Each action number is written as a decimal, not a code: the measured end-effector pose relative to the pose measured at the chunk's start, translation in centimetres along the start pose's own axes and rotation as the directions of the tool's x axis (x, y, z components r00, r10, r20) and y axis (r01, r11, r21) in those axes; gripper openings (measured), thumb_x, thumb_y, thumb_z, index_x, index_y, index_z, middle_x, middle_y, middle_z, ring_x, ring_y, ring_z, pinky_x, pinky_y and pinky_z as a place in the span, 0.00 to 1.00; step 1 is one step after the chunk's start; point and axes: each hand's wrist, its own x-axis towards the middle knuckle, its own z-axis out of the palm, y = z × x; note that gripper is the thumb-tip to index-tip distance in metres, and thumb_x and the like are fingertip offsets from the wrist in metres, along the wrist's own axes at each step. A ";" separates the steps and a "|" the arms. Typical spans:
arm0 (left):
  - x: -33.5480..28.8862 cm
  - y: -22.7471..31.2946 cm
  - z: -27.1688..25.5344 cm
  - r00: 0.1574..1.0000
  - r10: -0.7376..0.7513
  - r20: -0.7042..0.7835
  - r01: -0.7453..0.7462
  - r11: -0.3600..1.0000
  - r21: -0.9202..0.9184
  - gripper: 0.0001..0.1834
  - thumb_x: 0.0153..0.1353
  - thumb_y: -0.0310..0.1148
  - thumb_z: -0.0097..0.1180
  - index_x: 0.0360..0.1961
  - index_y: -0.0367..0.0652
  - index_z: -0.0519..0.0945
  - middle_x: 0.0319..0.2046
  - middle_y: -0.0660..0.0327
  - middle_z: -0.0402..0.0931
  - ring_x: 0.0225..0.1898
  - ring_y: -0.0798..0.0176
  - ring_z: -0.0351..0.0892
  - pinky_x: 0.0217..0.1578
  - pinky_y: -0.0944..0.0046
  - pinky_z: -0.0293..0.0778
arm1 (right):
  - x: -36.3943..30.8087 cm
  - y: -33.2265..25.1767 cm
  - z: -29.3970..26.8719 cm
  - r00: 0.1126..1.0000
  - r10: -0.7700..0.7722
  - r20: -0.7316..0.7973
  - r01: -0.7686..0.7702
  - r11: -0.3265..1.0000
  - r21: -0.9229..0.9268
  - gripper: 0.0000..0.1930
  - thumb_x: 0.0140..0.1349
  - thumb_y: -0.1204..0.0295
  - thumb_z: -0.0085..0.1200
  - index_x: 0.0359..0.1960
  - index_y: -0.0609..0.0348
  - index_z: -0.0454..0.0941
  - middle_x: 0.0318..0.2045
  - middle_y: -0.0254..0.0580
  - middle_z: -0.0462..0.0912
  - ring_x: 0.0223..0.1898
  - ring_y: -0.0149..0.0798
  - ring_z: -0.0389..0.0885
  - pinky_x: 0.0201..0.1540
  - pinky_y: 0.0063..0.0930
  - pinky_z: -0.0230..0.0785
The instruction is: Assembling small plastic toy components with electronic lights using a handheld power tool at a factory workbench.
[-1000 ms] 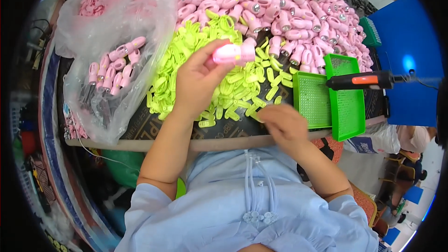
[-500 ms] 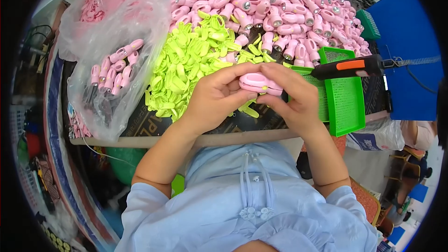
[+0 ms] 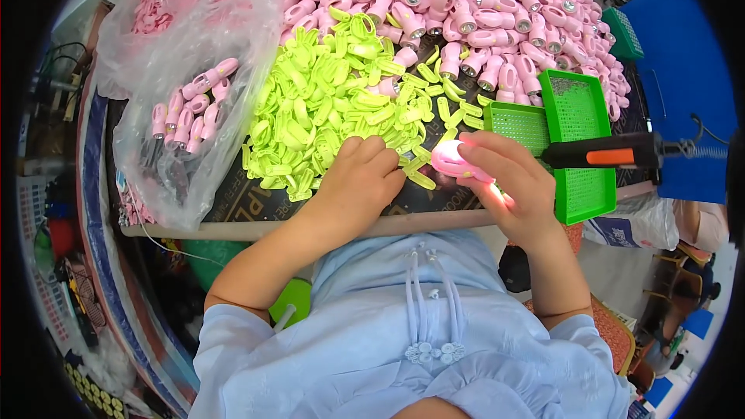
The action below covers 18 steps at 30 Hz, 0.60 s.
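A pink flashlight (image 3: pixel 458 163) is gripped in my right hand (image 3: pixel 521 190), above the table's front edge. It is lit, and its glow falls on my fingers and palm. My left hand (image 3: pixel 361 182) is curled at the near right side of a heap of lime-green plastic pieces (image 3: pixel 310 120). Its fingertips point down and are hidden, so what they hold cannot be made out. A few loose green pieces lie between the two hands. Behind them spreads a big pile of pink flashlights (image 3: pixel 481 19), lens ends showing on many.
Green perforated trays (image 3: pixel 578 112) stand right of my right hand. An electric screwdriver (image 3: pixel 609 154), black and orange, hangs over them from a coiled spring. At left lies a clear plastic bag (image 3: pixel 225 140) with several pink flashlights. A blue panel (image 3: pixel 683 70) rises at the right.
My hands have parted. The left has let go of the flashlight and moved left to the green pieces; the right keeps it, tilted and now glowing. The screwdriver hangs slightly lower and further right.
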 end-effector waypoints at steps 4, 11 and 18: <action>0.3 0.1 0.1 1.000 -0.001 0.028 0.000 1.000 0.024 0.07 0.51 0.32 0.55 0.31 0.41 0.80 0.33 0.61 0.71 0.42 0.57 0.70 0.46 0.57 0.65 | 0.5 -0.4 -0.4 1.000 0.013 0.009 -0.013 1.000 -0.016 0.23 0.49 0.84 0.67 0.50 0.61 0.81 0.49 0.48 0.82 0.49 0.48 0.83 0.51 0.36 0.78; 0.2 0.7 0.4 0.995 -0.032 0.090 0.023 0.995 0.095 0.06 0.52 0.31 0.54 0.31 0.42 0.77 0.34 0.59 0.69 0.43 0.56 0.68 0.46 0.57 0.62 | 1.3 -0.8 -0.9 0.999 0.035 -0.035 -0.034 0.999 0.027 0.23 0.50 0.84 0.66 0.50 0.61 0.80 0.48 0.49 0.82 0.50 0.49 0.82 0.51 0.36 0.77; 0.4 0.6 -0.3 0.992 -0.002 0.123 -0.016 0.990 0.140 0.07 0.53 0.31 0.54 0.33 0.40 0.77 0.35 0.59 0.68 0.44 0.56 0.67 0.47 0.56 0.61 | 1.1 -0.8 -0.9 0.998 0.035 -0.046 -0.035 0.999 0.005 0.23 0.49 0.83 0.68 0.50 0.61 0.80 0.48 0.48 0.83 0.50 0.49 0.82 0.51 0.37 0.76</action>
